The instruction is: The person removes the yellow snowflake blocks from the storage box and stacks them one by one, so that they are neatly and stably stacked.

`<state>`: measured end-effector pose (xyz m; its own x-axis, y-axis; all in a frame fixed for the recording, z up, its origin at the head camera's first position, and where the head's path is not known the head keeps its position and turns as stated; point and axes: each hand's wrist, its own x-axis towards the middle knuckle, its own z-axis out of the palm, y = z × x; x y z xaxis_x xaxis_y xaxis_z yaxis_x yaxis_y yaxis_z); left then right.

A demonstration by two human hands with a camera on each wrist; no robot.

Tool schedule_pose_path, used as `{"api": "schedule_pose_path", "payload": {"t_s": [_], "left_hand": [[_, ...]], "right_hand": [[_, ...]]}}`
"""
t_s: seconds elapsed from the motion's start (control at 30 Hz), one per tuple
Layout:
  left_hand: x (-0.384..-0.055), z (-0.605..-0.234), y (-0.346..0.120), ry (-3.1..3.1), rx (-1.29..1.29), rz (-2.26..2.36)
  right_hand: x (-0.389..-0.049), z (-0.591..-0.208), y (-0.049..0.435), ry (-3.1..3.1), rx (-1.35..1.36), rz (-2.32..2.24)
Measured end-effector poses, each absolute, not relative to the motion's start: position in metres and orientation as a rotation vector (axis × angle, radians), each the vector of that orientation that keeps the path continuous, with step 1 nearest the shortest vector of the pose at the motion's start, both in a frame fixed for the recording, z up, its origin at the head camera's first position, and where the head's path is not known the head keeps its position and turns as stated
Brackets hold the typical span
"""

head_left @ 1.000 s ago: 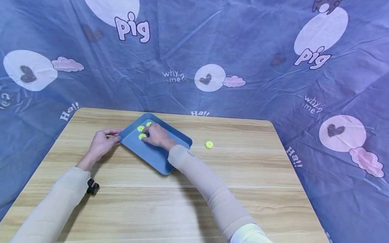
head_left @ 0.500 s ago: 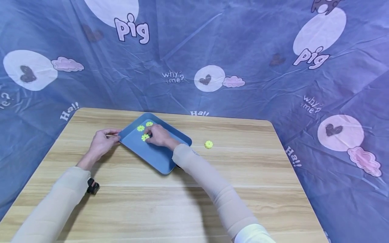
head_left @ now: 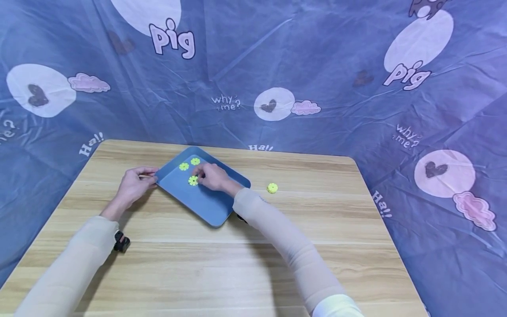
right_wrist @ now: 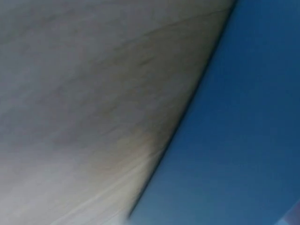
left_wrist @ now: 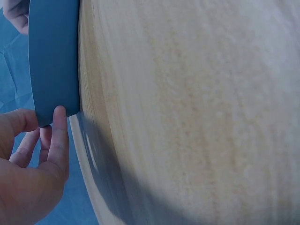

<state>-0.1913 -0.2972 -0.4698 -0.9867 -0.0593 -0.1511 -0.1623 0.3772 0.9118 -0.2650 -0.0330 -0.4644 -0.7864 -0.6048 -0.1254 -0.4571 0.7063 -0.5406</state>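
My left hand (head_left: pixel 134 185) pinches the left corner of a blue tray (head_left: pixel 215 209); the left wrist view shows the thumb at the rim and a finger (left_wrist: pixel 59 126) against the outer wall. Inside the tray, my right hand (head_left: pixel 215 176) has curled fingers at the right edge of a yellow-green notched disc (head_left: pixel 193 181) and appears to pinch it. Two similar discs, one on the left (head_left: pixel 184 166) and one farther back (head_left: pixel 195 161), lie flat near the tray's far end. The right wrist view shows mostly the tray's wall (right_wrist: pixel 234 131); the right fingertips are hidden there.
To the right of the tray, a small stack of yellow-green discs (head_left: pixel 272 188) sits on the wooden table (head_left: pixel 190 273). A blue printed cloth (head_left: pixel 237 57) hangs behind and along the sides of the table.
The right hand has drawn back to the right, and the nearest disc has shifted right with it, away from the other two. The left hand and tray stay in place.
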Motion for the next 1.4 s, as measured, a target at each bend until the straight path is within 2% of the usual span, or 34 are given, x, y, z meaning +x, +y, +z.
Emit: {"api": "schedule_pose_path", "payload": {"t_s": [0.77, 1.4], "left_hand": [[-0.192, -0.470, -0.297, 2.534, -0.196, 1.714], [-0.190, -0.470, -0.296, 2.539, -0.196, 1.724]], "right_hand": [[-0.255, -0.451, 0.006, 2.543, -0.821, -1.039], [-0.240, -0.444, 0.065, 2.574, -0.744, -1.264]]}}
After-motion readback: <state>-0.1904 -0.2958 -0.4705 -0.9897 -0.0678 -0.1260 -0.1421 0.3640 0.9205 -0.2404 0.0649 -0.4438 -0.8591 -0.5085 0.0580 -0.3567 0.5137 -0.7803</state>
